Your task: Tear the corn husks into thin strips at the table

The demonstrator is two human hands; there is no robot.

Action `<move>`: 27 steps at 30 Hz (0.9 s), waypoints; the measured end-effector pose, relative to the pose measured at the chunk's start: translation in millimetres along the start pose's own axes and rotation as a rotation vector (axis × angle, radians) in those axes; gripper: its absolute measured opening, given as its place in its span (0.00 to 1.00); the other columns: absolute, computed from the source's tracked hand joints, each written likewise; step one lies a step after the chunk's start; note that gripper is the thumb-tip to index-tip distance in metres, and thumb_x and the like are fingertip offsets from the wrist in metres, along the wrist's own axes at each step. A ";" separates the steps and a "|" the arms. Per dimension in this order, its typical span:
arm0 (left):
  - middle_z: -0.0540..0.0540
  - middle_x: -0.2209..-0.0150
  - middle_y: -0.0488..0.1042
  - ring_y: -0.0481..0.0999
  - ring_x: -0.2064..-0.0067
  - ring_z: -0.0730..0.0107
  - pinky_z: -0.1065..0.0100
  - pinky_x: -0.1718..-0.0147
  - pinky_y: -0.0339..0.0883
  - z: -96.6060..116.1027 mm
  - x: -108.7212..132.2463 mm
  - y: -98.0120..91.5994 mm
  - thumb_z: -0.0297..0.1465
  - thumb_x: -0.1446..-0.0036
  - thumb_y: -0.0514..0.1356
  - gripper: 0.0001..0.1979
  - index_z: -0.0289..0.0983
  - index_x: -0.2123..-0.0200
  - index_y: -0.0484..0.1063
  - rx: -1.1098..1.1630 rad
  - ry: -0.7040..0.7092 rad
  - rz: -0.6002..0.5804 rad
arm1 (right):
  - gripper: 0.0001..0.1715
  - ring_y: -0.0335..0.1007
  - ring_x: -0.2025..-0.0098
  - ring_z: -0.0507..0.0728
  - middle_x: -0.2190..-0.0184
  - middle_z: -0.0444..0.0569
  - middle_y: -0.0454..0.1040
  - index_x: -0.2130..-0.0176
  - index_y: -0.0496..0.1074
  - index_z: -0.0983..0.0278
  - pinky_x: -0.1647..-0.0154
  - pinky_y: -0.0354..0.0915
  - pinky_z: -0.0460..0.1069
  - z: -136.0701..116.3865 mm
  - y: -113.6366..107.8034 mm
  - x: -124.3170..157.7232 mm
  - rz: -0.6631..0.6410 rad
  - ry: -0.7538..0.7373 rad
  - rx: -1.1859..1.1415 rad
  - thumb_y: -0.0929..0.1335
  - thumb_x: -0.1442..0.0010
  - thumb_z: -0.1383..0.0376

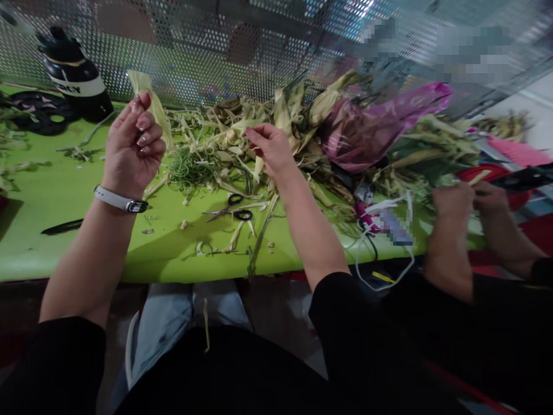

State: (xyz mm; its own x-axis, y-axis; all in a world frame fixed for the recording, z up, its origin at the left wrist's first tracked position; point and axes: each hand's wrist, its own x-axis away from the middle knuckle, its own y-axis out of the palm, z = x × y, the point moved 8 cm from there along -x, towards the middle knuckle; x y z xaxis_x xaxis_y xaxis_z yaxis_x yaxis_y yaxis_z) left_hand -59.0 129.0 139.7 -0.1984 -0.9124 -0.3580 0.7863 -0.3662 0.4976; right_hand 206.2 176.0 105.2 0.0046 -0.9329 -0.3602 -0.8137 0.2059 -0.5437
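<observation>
We pinch pale husk (161, 118), left hand (135, 144) curled | right hand (273, 151) fingers bent, grip we can't tell | scissors (230, 210) on counter (173, 253)

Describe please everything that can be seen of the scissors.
The scissors have two black, plastic-looking finger loops and grey, metallic-looking blades. They lie flat on the green tabletop, slightly open, blade tips toward the picture's left, loops toward the right. Pale plant scraps lie close around the loops; whether they touch is hard to tell. Neither the left hand nor the right hand touches them.
</observation>
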 end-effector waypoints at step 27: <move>0.53 0.80 0.62 0.60 0.73 0.71 0.65 0.75 0.46 -20.2 -5.7 -6.5 0.37 0.44 0.64 0.08 0.46 0.62 0.69 -0.164 -0.032 -0.012 | 0.39 0.76 0.66 0.54 0.63 0.51 0.79 0.52 0.74 0.58 0.71 0.68 0.49 -24.6 -40.0 2.9 0.049 -0.050 -0.153 0.53 0.37 0.35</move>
State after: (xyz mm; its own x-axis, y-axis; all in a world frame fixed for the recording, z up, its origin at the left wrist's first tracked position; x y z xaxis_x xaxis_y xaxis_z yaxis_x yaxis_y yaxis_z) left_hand -51.2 140.2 122.5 -0.2245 -0.9147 -0.3361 0.8681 -0.3444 0.3573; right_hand 224.5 157.8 144.6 -0.0113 -0.9061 -0.4228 -0.8924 0.1999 -0.4045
